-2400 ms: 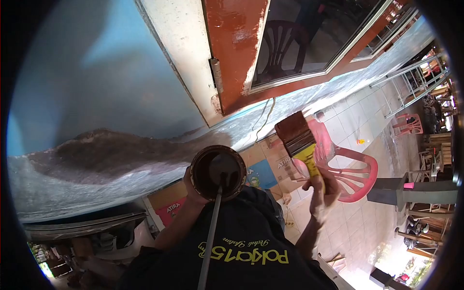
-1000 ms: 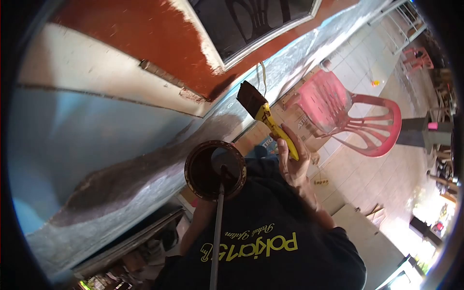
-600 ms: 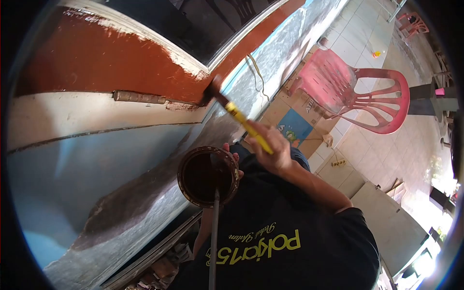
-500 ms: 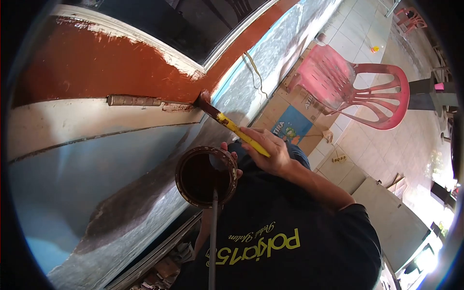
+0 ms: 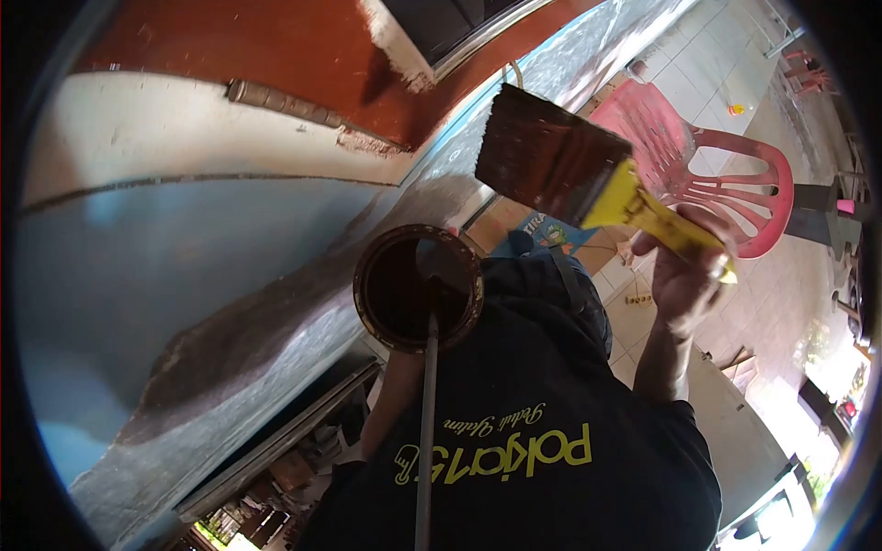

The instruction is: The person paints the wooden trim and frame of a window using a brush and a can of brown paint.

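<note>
My right hand (image 5: 689, 275) is closed around the yellow handle of a wide paintbrush (image 5: 560, 170), its bristles coated dark reddish brown. The brush is raised near the camera, apart from the wall. Below and left of it, a round paint can (image 5: 367, 317) with brown paint inside and on its rim is held in my left hand (image 5: 452, 232). That hand is mostly hidden behind the can, with only a fingertip showing. A thin grey rod (image 5: 426, 432) runs from the can's opening to the bottom of the view. Red-brown paint covers the upper board (image 5: 239, 41).
A cream strip (image 5: 175, 133) with a brown hinge-like piece (image 5: 285, 101) lies below the painted board, above a blue wall (image 5: 239, 239). A dark window pane (image 5: 450, 28) is at the top. A red plastic chair (image 5: 781, 188) and cardboard (image 5: 496, 225) stand on the right.
My right hand has pulled the brush off the board's corner and brought it right and closer to the camera. The can has shifted slightly up and right in view.
</note>
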Tool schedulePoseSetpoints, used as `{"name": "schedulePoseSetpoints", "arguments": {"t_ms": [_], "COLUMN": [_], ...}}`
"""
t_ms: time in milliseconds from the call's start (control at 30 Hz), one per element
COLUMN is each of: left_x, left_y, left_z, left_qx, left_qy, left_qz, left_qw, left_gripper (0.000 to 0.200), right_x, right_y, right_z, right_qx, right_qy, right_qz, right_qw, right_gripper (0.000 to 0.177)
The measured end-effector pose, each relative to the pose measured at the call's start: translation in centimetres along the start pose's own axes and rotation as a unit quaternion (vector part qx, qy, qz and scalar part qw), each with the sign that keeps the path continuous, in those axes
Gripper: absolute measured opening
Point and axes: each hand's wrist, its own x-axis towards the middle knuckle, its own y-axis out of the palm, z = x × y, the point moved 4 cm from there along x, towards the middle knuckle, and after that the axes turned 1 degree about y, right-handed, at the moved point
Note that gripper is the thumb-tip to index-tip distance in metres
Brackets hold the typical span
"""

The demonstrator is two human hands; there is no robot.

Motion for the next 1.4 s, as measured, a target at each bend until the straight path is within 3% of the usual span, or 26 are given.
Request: {"name": "schedulePoseSetpoints", "arguments": {"t_ms": [67,133,200,400,500,700,833,1067,1267,1400], "left_x": [0.1,0.3,0.4,0.0,0.3,1.2,1.0,0.7,0.5,0.7], "left_y": [0.3,0.7,0.8,2.3,3.1,3.4,4.2,5.0,5.6,5.8], "left_z": [0.3,0.5,0.6,0.8,0.8,1.0,1.1,1.4,1.5,1.5], "left_qx": [0.014,0.026,0.039,0.043,0.024,0.094,0.036,-0.022,-0.034,0.034], "left_qy": [0.017,0.037,0.064,0.157,0.167,0.154,0.143,0.136,0.122,0.115], "left_qz": [-0.003,-0.006,-0.012,-0.067,-0.051,0.107,0.087,0.098,0.104,0.167], "left_qw": [1.000,0.999,0.997,0.984,0.984,0.978,0.985,0.986,0.987,0.979], "left_gripper": [0.066,0.065,0.064,0.062,0.061,0.064,0.064,0.063,0.063,0.067], "right_x": [-0.9,-1.3,-0.9,0.6,1.0,1.5,1.7,1.2,1.1,1.2], "right_y": [-1.7,-2.1,-1.3,2.7,4.1,8.1,9.6,10.0,10.3,10.3], "right_z": [0.2,1.1,2.3,4.1,5.0,6.4,6.8,7.3,7.2,7.1], "right_qx": [0.007,-0.047,-0.108,-0.041,-0.069,-0.160,-0.190,-0.284,-0.286,-0.268], "right_qy": [0.030,-0.006,-0.044,-0.140,-0.168,-0.244,-0.291,-0.245,-0.224,-0.226], "right_qz": [-0.009,-0.007,0.066,0.224,0.282,0.347,0.390,0.391,0.385,0.385], "right_qw": [0.999,0.999,0.991,0.964,0.942,0.891,0.853,0.840,0.848,0.853], "right_gripper": [0.066,0.066,0.065,0.056,0.048,0.037,0.034,0.036,0.035,0.035]}}
